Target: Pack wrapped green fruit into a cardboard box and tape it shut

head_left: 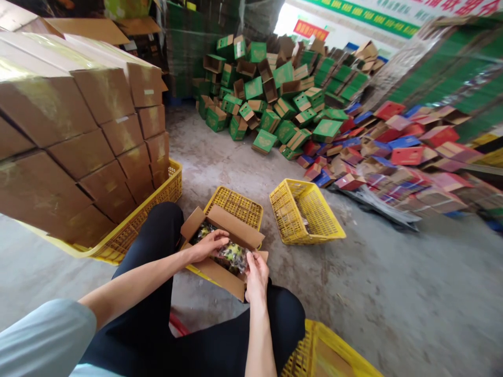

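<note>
An open brown cardboard box (231, 228) rests on my knees over an upturned yellow crate (239, 205). Inside it lies a clear plastic bag of dark and yellow items (233, 256). My left hand (210, 243) reaches into the box, its fingers curled on the top of the bag. At the box's near edge my right hand (256, 272) pinches the bag's right side. Both forearms come in from the lower left, over my black trousers.
A tall stack of sealed brown cartons (74, 125) sits in a yellow crate (129, 230) on the left. A tilted yellow crate (304, 212) lies on the concrete ahead. Green boxes (275, 89) and red and blue boxes (393, 152) are piled behind. Another yellow crate (326, 356) is at my right.
</note>
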The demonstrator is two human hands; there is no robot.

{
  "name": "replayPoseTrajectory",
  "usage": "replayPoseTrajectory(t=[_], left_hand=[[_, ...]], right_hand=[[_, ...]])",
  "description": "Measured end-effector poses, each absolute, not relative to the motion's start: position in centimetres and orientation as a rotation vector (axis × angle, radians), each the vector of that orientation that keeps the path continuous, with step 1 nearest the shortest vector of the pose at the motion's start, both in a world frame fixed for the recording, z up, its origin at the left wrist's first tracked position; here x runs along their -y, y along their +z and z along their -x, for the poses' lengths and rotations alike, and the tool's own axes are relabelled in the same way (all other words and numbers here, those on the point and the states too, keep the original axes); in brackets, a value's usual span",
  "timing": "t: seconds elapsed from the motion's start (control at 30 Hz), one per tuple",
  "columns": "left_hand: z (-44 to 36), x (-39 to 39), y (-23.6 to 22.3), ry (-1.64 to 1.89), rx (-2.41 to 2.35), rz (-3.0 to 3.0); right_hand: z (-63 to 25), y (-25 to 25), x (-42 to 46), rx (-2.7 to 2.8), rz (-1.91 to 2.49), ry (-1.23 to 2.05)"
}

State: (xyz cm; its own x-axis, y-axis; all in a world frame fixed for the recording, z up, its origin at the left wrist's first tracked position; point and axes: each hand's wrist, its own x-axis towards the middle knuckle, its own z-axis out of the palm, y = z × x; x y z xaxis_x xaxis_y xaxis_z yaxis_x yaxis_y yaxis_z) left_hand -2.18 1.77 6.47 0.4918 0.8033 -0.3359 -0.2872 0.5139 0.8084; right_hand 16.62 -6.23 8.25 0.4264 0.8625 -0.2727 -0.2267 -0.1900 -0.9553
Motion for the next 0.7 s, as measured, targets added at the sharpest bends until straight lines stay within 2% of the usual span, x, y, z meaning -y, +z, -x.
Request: replayPoseTrajectory(t=[0.2, 0.5, 0.7], left_hand=[[2.8, -1.5, 6.7, 0.668, -0.534, -0.964], [2.2, -2.1, 5.3, 0.784, -0.750, -0.990], [2.5, -2.5, 6.0, 0.788, -0.836, -1.004]], right_hand=[[-17.7, 6.7, 5.7, 0.542, 1.411, 1.038], [-16.7, 8.3, 5.9, 0.701, 1.397, 1.069], [-16.8, 8.0, 5.8, 0.924, 1.569, 0.930]])
